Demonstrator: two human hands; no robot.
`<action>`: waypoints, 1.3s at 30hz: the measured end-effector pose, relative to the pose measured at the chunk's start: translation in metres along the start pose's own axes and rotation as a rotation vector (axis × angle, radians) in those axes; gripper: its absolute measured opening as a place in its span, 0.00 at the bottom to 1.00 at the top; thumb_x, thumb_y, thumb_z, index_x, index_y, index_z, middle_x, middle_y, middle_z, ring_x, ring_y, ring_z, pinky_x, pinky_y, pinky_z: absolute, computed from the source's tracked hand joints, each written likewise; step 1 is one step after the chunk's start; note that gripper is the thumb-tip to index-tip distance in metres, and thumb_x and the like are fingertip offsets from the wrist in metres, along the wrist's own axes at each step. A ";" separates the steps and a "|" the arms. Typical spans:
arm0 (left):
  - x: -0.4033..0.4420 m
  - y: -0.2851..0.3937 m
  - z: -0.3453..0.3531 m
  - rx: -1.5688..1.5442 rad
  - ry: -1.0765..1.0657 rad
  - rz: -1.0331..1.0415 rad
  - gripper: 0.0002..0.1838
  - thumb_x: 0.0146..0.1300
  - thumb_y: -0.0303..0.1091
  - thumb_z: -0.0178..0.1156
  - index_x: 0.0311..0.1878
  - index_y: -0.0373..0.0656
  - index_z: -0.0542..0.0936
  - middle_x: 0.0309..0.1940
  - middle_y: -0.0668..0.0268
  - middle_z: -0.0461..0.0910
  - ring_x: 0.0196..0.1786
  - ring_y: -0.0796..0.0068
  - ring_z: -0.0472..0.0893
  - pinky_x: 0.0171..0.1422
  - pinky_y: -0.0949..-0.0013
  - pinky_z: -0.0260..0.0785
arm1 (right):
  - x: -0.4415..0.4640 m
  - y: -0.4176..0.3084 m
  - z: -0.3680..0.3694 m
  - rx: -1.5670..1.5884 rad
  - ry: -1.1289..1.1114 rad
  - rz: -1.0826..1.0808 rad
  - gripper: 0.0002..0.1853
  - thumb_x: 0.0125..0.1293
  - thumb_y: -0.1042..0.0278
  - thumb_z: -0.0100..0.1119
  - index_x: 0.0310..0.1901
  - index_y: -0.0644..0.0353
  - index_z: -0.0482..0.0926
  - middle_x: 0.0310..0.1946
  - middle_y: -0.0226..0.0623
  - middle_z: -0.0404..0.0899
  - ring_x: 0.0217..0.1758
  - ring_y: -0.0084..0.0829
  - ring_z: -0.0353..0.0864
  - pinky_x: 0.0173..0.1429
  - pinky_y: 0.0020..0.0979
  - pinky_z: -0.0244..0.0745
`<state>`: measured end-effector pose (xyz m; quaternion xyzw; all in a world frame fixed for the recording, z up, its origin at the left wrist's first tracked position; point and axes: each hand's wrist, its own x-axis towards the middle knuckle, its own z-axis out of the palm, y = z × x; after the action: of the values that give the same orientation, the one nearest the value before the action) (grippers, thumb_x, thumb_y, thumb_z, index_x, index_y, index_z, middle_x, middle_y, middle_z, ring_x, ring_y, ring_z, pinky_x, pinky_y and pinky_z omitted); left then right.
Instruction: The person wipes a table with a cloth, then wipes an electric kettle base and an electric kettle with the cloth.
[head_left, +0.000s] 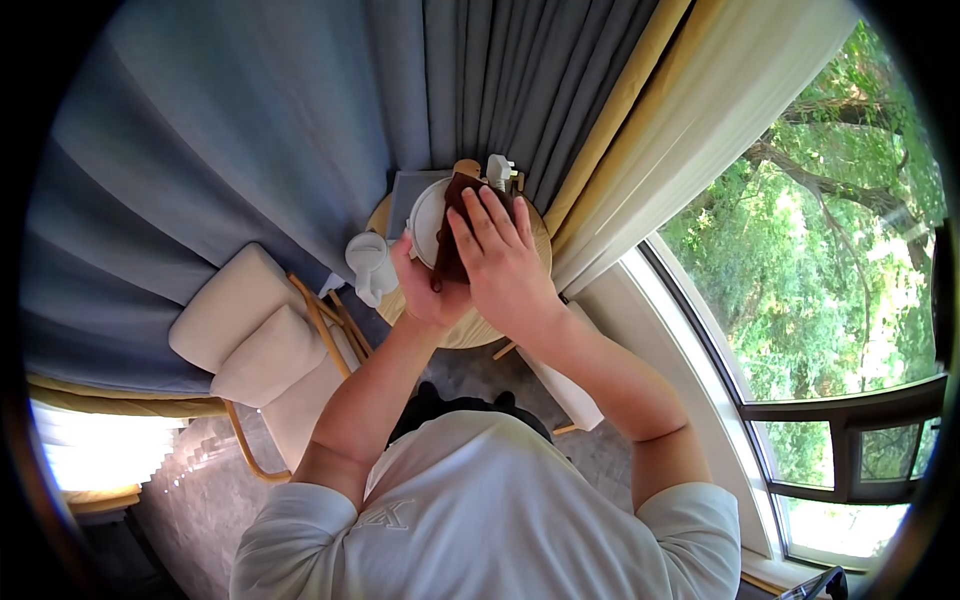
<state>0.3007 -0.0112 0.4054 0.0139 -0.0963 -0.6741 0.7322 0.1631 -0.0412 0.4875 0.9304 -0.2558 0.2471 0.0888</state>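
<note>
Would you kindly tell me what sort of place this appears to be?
It looks like a sitting corner, perhaps in a home or hotel room: a cushioned armchair and a small round wooden table stand near floor-length curtains and a large window.

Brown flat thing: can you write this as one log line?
left hand: at lower end of brown flat thing | right hand: laid across it | nearby: round table, white jug

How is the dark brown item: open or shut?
Cannot tell: no opening shows; the right hand covers much of the dark brown item, and the left hand is at its lower end.
</note>
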 end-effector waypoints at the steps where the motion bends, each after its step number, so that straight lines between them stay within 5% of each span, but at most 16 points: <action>1: 0.001 0.001 0.002 0.008 0.033 0.013 0.43 0.70 0.64 0.54 0.82 0.50 0.68 0.81 0.63 0.70 0.82 0.62 0.68 0.88 0.56 0.56 | -0.001 0.004 0.000 -0.004 0.001 0.003 0.30 0.71 0.66 0.54 0.73 0.70 0.74 0.77 0.58 0.69 0.84 0.55 0.63 0.87 0.63 0.52; 8: 0.003 0.001 0.008 0.094 0.066 0.025 0.44 0.71 0.67 0.47 0.81 0.48 0.70 0.79 0.64 0.73 0.80 0.60 0.71 0.86 0.56 0.61 | -0.007 0.015 -0.012 0.057 -0.023 0.015 0.31 0.70 0.70 0.54 0.73 0.73 0.72 0.77 0.63 0.68 0.84 0.58 0.64 0.88 0.59 0.53; 17: 0.003 0.000 0.004 0.040 -0.009 0.010 0.43 0.71 0.66 0.49 0.81 0.47 0.70 0.79 0.63 0.73 0.80 0.61 0.71 0.86 0.57 0.61 | -0.006 0.013 -0.009 0.068 0.005 0.000 0.30 0.70 0.70 0.53 0.72 0.75 0.73 0.76 0.65 0.69 0.83 0.59 0.65 0.88 0.56 0.54; 20: 0.001 0.000 0.002 0.020 -0.001 -0.013 0.43 0.71 0.66 0.51 0.81 0.47 0.69 0.80 0.63 0.72 0.81 0.61 0.71 0.86 0.58 0.61 | -0.005 0.007 -0.002 0.102 0.025 0.015 0.34 0.63 0.76 0.59 0.73 0.73 0.72 0.77 0.65 0.68 0.84 0.59 0.64 0.88 0.57 0.55; 26: 0.002 -0.001 -0.011 -0.032 -0.119 -0.035 0.43 0.72 0.67 0.51 0.82 0.48 0.69 0.80 0.64 0.71 0.82 0.64 0.69 0.88 0.57 0.56 | -0.002 -0.008 -0.002 0.143 0.032 -0.034 0.34 0.63 0.74 0.58 0.72 0.74 0.72 0.76 0.65 0.68 0.84 0.60 0.64 0.88 0.57 0.55; 28: 0.003 -0.003 -0.012 -0.051 -0.159 -0.020 0.42 0.73 0.66 0.51 0.81 0.48 0.70 0.79 0.65 0.73 0.80 0.64 0.71 0.86 0.58 0.60 | 0.001 -0.011 -0.003 0.101 0.034 -0.062 0.30 0.70 0.65 0.54 0.70 0.75 0.74 0.74 0.67 0.70 0.83 0.60 0.65 0.87 0.57 0.56; 35: 0.002 -0.005 -0.009 -0.060 -0.223 0.001 0.37 0.75 0.64 0.51 0.78 0.51 0.74 0.77 0.67 0.75 0.78 0.65 0.74 0.84 0.57 0.63 | 0.004 -0.014 -0.001 0.081 0.042 -0.110 0.33 0.69 0.61 0.58 0.71 0.76 0.74 0.75 0.67 0.70 0.83 0.60 0.65 0.88 0.57 0.54; 37: 0.007 -0.006 -0.028 -0.258 -0.039 0.009 0.35 0.76 0.63 0.50 0.76 0.51 0.76 0.76 0.68 0.76 0.77 0.66 0.74 0.83 0.57 0.63 | 0.005 -0.020 0.000 0.107 0.034 -0.133 0.35 0.67 0.59 0.61 0.71 0.75 0.74 0.75 0.67 0.69 0.84 0.60 0.64 0.88 0.56 0.54; 39: 0.010 -0.010 -0.039 -0.292 0.009 0.034 0.33 0.77 0.62 0.49 0.74 0.51 0.78 0.75 0.69 0.77 0.77 0.67 0.74 0.83 0.58 0.63 | 0.007 -0.026 -0.009 0.182 0.019 -0.107 0.34 0.67 0.66 0.59 0.74 0.72 0.71 0.75 0.64 0.70 0.83 0.58 0.66 0.87 0.56 0.56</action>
<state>0.2979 -0.0260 0.3669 -0.0916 0.0057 -0.6685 0.7381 0.1778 -0.0195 0.4972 0.9445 -0.1815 0.2732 0.0194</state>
